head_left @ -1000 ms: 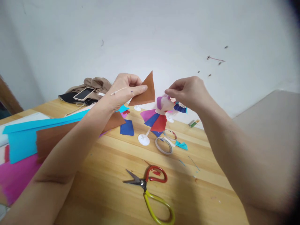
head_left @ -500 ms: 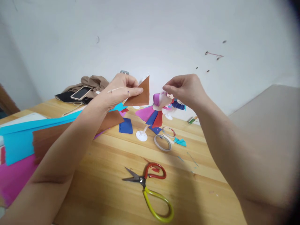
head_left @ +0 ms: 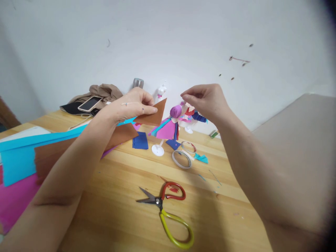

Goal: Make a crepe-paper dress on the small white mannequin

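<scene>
Open scissors (head_left: 158,202) lie nearest you on the table (head_left: 118,210), 2 tape rolls (head_left: 182,167) beyond. Your left hand (head_left: 136,104) pinches brown paper (head_left: 155,114); your right hand (head_left: 206,101), fingertips bunched, is near the doll's (head_left: 166,130) top — whether gripping, I can't tell. It stands on a white base (head_left: 158,150).

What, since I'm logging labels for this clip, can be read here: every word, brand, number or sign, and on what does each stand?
None: no text can be read.
Held brown paper: no writing visible.
Phone: dark screen, no readable characters.
Small green-and-white item by the wall: any print is too small and blurred to read.
Scissors: no legible marking.
</scene>
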Action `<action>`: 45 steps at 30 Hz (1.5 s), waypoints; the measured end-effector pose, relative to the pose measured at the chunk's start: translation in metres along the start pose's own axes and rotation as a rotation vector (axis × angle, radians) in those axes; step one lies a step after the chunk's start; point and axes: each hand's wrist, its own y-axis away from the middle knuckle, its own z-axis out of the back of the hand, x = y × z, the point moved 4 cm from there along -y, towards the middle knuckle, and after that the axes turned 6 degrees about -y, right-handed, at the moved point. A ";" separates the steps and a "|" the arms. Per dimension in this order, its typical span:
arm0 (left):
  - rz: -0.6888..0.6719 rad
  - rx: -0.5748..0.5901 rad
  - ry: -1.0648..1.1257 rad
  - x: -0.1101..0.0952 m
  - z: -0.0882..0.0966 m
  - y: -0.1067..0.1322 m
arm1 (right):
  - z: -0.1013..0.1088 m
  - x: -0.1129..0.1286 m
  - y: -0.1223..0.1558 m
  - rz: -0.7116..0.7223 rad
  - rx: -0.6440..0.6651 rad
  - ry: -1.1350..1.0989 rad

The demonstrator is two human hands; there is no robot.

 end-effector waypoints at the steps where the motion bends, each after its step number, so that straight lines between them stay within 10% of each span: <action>1: 0.012 0.005 -0.007 0.000 0.000 0.000 | 0.000 0.001 0.001 0.002 -0.002 0.003; 15: 0.025 0.080 0.134 -0.004 -0.011 0.002 | 0.011 0.007 0.036 -0.004 -0.202 -0.179; 23: -0.104 0.037 0.349 -0.036 -0.049 0.015 | -0.016 0.011 0.103 -0.035 0.097 -0.794; 31: -0.144 0.136 0.270 -0.032 -0.084 0.011 | -0.023 -0.003 0.122 -0.297 -0.019 -0.862; 35: -0.085 0.174 0.170 -0.025 -0.076 0.006 | -0.023 -0.018 0.124 -0.447 0.001 -0.901; 41: 0.005 -0.128 0.146 -0.013 -0.031 0.002 | -0.023 -0.031 0.125 -0.504 0.052 -0.882; 45: 0.073 0.017 0.095 -0.016 -0.035 0.006 | -0.026 -0.027 0.130 -0.488 0.103 -0.828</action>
